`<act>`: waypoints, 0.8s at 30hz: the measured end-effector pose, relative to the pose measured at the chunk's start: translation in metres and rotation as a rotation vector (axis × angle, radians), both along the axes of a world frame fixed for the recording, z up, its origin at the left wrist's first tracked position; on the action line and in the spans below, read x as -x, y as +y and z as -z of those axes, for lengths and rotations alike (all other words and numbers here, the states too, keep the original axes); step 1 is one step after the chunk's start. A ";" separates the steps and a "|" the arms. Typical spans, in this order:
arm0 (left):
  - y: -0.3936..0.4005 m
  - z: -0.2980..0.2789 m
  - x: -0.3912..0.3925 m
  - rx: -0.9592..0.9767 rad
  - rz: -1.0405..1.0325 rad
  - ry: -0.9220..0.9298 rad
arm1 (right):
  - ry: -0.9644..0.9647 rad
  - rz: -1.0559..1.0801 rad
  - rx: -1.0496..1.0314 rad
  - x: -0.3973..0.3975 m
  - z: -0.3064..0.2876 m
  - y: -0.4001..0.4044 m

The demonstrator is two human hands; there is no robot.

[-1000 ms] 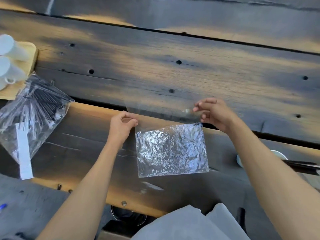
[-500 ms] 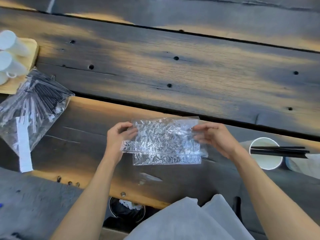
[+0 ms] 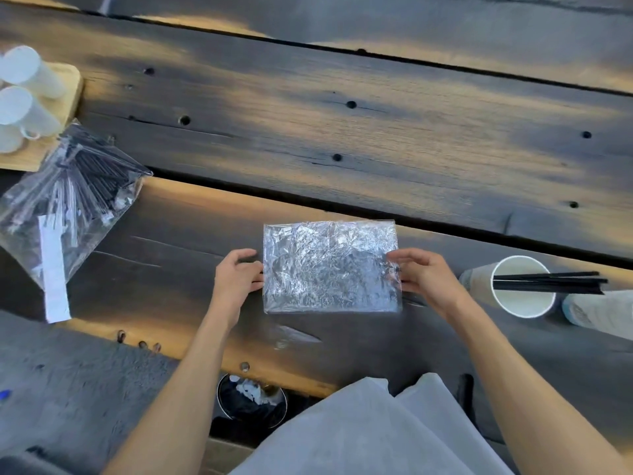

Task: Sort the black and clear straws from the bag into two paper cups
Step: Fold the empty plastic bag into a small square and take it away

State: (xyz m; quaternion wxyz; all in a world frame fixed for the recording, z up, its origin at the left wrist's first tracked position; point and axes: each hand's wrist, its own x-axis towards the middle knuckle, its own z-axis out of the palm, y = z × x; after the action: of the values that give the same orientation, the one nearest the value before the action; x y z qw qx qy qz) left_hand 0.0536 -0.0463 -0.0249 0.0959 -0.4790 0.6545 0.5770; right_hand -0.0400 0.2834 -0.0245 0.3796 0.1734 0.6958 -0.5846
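A crinkled, empty clear plastic bag (image 3: 330, 267) lies folded flat on the wooden table (image 3: 342, 138) in front of me. My left hand (image 3: 236, 277) pinches its left edge and my right hand (image 3: 423, 277) pinches its right edge. At the far left lies a second clear bag (image 3: 68, 200) full of black and clear straws, with a white label strip. To the right stands a white paper cup (image 3: 522, 293) with several black straws (image 3: 548, 282) lying across its rim. Another pale cup (image 3: 601, 311) is partly cut off at the right edge.
A wooden tray (image 3: 65, 108) with white cups (image 3: 29, 73) sits at the back left. A gap runs between the table planks behind the bag. Below the front edge I see a round dark bin (image 3: 251, 401) and my grey clothing (image 3: 370, 430).
The empty bag was held up by its top corners, then folded over, and now lies flat on the table. Both hands shifted to its side edges. The view moved right, showing the cups.
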 end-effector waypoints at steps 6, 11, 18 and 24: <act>0.001 0.002 -0.004 0.002 0.004 0.015 | -0.009 0.012 -0.020 -0.008 0.000 0.001; 0.006 -0.001 -0.005 0.180 0.012 -0.035 | 0.206 -0.055 -0.365 -0.009 -0.002 0.000; 0.062 -0.018 -0.006 -0.078 0.492 -0.116 | -0.081 -0.182 -0.064 -0.037 -0.013 -0.064; 0.069 0.011 -0.021 -0.109 0.480 -0.225 | -0.179 -0.386 -0.209 -0.060 0.009 -0.093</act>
State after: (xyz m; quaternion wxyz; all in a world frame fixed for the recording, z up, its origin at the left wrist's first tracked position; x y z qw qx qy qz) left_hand 0.0746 0.0231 -0.0357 0.3278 -0.3657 0.7023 0.5153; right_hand 0.0204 0.1902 -0.0334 0.5246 0.1266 0.7363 -0.4082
